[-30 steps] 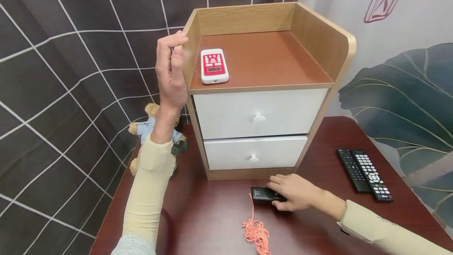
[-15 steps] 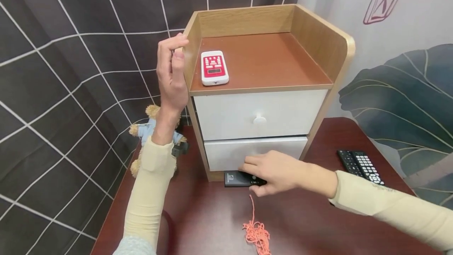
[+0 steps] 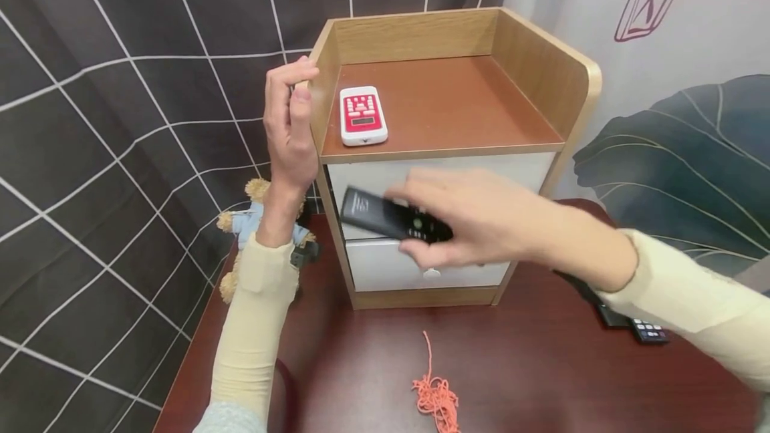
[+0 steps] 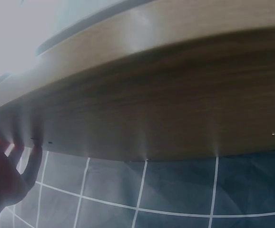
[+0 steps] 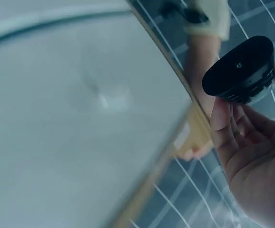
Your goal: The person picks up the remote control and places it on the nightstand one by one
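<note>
My right hand (image 3: 475,216) pinches a black remote control (image 3: 385,216) in front of the white upper drawer (image 3: 355,172), well above the table. The remote's rounded end (image 5: 240,66) faces the right wrist camera, with fingertips beneath it. My left hand (image 3: 291,122) grips the upper left side panel of the small wooden cabinet (image 3: 421,296), index fingertip and thumb at its edge. The left wrist view has several of its fingers (image 4: 33,164) against the panel's outer face. A white and red remote-like device (image 3: 363,115) lies on the brown cabinet top (image 3: 457,102).
A tangle of orange yarn (image 3: 436,396) lies on the dark red table (image 3: 349,366). Two more remotes (image 3: 650,331) are partly hidden behind my right forearm. A teddy bear in blue (image 3: 243,222) sits left of the cabinet, against a dark checked curtain (image 3: 120,152).
My right hand has lifted the black remote from the table, up and left past the lower drawer to the upper drawer's front. The left hand has stayed on the side panel.
</note>
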`<state>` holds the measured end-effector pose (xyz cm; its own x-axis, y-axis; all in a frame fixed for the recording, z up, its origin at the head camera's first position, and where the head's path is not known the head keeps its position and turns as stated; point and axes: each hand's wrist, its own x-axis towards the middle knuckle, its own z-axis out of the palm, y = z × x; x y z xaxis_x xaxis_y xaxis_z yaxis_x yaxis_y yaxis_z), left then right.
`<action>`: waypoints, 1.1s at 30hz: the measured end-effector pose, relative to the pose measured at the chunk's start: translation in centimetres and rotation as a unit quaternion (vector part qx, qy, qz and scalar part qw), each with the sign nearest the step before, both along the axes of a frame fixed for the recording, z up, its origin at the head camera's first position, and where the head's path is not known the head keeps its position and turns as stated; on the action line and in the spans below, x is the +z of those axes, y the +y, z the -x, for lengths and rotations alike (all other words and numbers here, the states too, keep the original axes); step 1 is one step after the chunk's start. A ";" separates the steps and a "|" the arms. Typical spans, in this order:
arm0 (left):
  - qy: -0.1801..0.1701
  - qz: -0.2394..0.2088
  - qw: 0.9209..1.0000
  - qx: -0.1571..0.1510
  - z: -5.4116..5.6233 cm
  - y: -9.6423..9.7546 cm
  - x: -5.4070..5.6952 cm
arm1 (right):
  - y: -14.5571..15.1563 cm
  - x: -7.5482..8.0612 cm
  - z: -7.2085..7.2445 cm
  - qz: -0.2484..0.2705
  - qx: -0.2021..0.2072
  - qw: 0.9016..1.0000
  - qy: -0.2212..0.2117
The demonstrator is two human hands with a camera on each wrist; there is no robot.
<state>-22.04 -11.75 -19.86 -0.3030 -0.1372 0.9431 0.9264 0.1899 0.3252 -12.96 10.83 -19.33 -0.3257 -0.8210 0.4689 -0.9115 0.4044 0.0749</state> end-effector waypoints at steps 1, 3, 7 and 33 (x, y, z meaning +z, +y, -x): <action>-0.002 0.002 1.000 0.001 0.1 0.0 0.0 | 0.0 0.8 0.2 0.012 -0.006 1.000 0.004; -0.011 0.004 1.000 0.002 0.5 0.0 -0.2 | 0.0 2.3 0.9 0.038 -0.026 0.999 0.008; -0.023 0.011 1.000 -0.002 1.8 0.0 -0.7 | 0.1 4.6 2.7 0.076 -0.101 0.992 -0.007; -0.009 0.007 1.000 0.004 2.5 -0.8 -1.1 | -4.3 9.4 10.8 -0.148 -0.423 0.867 -0.219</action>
